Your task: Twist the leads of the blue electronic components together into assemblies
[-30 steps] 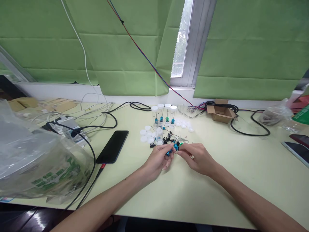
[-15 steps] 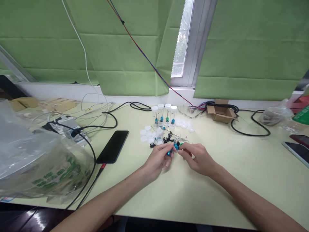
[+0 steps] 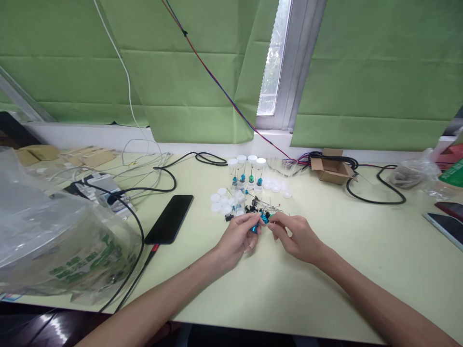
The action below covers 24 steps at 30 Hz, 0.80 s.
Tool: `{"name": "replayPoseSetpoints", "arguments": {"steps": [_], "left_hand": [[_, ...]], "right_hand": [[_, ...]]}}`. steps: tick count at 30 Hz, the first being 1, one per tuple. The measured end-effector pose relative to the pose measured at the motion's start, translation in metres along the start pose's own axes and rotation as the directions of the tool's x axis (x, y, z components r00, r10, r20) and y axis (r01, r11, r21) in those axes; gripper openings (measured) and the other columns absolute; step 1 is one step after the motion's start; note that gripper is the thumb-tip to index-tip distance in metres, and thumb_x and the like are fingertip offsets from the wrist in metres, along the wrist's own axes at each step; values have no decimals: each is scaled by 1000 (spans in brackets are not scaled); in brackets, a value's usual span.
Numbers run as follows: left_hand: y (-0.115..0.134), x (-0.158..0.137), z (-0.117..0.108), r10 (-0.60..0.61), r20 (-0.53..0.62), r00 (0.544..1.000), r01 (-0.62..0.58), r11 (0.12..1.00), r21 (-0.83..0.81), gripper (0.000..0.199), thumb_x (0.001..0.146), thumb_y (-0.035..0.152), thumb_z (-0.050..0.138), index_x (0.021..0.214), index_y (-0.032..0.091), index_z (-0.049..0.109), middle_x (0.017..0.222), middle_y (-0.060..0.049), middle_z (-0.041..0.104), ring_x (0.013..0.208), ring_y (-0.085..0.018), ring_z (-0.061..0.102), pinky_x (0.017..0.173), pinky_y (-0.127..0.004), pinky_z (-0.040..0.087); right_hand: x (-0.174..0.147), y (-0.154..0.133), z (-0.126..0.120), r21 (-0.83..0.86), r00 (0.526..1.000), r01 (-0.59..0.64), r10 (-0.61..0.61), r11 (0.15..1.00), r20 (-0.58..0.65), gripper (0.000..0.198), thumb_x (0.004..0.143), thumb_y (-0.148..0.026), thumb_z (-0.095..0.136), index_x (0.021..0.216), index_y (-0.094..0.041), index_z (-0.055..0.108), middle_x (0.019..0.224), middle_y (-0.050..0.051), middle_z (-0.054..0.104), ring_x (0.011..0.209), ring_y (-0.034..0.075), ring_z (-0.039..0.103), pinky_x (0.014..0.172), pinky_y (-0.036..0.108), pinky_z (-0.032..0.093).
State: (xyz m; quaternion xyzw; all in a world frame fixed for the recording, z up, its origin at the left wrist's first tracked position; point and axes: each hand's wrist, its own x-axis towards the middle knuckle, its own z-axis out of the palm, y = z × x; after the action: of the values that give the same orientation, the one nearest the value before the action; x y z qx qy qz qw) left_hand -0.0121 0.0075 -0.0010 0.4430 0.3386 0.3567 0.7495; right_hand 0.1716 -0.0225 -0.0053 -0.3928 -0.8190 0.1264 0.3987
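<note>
My left hand [image 3: 237,238] is closed around a small shiny blue part [image 3: 254,228], low over the table. Close by on the right, my right hand [image 3: 294,237] is pinched at the fingertips, and what lies in the pinch is too small to name. Just beyond the fingers spreads a pile of small black, blue and green parts with thin metal pins [image 3: 257,203]. Clear tubes with white caps [image 3: 251,172] stand upright in a row behind the pile, each with a blue or green piece inside. Loose white caps [image 3: 217,202] lie left of it.
A black phone [image 3: 169,220] lies left of my hands, near a large plastic bag [image 3: 68,231] and a black cable. An open cardboard box [image 3: 333,171] stands at the back right. More white caps [image 3: 277,185] lie beside the tubes. Another phone [image 3: 444,229] rests at the right edge.
Both hands stay in nearly the same place. Only the fingers and the small blue part between them have shifted slightly.
</note>
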Motion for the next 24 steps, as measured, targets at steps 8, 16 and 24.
{"name": "replayPoseSetpoints", "arguments": {"steps": [8, 16, 24], "left_hand": [[-1, 1, 0, 7, -16, 1000, -8, 1000, -3, 30, 81, 43, 69, 78, 14, 62, 66, 3, 55, 33, 0, 38, 32, -18, 18], [-1, -2, 2, 120, 27, 992, -120, 993, -13, 28, 83, 40, 69, 86, 13, 68, 81, -3, 61, 51, -4, 50, 45, -18, 38], [2, -4, 6, 233, 17, 972, -231, 953, 193, 29, 83, 41, 68, 88, 13, 72, 80, -5, 64, 63, -12, 57, 60, -26, 47]], "right_hand": [[3, -4, -2, 86, 997, -76, 75, 993, 12, 18, 100, -26, 41, 85, -21, 51, 60, -2, 57, 50, 11, 48, 55, 24, 40], [9, -8, -3, 442, 923, -369, 378, 817, 72, 28, 98, -42, 47, 82, -20, 54, 56, -2, 61, 45, 12, 52, 50, 25, 45], [11, -1, -1, 557, 876, -425, 479, 713, 56, 37, 92, -52, 56, 75, -19, 54, 53, -1, 62, 44, 11, 53, 48, 26, 45]]}}
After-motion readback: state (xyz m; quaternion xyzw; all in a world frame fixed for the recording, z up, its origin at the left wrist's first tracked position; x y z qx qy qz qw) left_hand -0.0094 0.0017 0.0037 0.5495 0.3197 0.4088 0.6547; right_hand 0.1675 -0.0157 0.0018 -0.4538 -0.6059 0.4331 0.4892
